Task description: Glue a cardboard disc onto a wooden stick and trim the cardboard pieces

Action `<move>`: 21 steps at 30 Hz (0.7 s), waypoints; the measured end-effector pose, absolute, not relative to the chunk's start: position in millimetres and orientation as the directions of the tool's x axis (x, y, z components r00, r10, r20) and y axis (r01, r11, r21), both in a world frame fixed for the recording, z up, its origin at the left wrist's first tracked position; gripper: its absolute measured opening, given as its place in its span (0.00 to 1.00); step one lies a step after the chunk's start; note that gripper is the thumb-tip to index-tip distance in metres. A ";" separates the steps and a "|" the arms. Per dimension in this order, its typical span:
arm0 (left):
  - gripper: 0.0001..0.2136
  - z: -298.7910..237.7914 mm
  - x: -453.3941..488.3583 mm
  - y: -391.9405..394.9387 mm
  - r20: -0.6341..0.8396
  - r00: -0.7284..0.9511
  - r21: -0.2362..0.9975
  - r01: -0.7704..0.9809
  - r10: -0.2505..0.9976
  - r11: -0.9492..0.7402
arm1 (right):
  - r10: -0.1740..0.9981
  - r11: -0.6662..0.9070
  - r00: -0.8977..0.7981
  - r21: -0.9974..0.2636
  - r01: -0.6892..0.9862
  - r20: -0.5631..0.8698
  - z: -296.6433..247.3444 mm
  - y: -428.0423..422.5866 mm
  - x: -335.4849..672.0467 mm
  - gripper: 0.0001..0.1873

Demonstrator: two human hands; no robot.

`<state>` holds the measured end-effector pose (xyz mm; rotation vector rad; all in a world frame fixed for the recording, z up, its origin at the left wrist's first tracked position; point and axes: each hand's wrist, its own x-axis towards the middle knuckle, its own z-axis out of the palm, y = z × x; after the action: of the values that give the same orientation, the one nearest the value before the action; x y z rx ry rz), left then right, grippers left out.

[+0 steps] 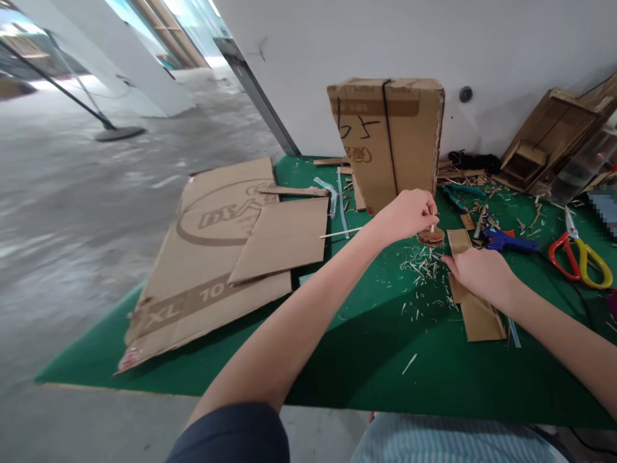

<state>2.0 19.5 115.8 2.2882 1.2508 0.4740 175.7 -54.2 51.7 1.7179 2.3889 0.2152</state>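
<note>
My left hand (pixel 409 215) is closed in a pinch on a thin wooden stick (pixel 432 223) that stands in a small round cardboard disc (pixel 430 236) on the green table (pixel 366 347). My right hand (pixel 478 271) lies on a long cardboard strip (pixel 475 302), fingers curled and pressing it down just right of the disc. Fine wood and cardboard shavings (pixel 424 270) are scattered between the two hands.
An upright cardboard box (pixel 388 138) stands behind my hands. Flat cardboard sheets (pixel 216 257) cover the table's left part. A blue glue gun (pixel 506 242), red-and-yellow scissors (pixel 581 257), pliers (pixel 457 193) and cardboard scraps lie to the right. A loose stick (pixel 340 233) lies left.
</note>
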 end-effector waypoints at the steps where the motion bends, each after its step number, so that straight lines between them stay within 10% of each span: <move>1: 0.05 116.0 2.1 19.4 0.072 0.520 0.562 0.684 0.851 -0.465 | 0.949 0.316 -0.306 0.223 0.922 -0.075 52.3 -53.3 175.4 0.33; 21: 0.04 119.3 3.5 16.2 0.077 0.508 0.524 0.711 0.858 -0.468 | 0.939 0.343 -0.325 0.221 0.913 -0.117 56.9 -58.0 174.0 0.34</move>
<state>3.5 16.2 119.3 2.3254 1.2914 0.4632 174.0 -58.0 56.9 1.6731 2.3826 0.1678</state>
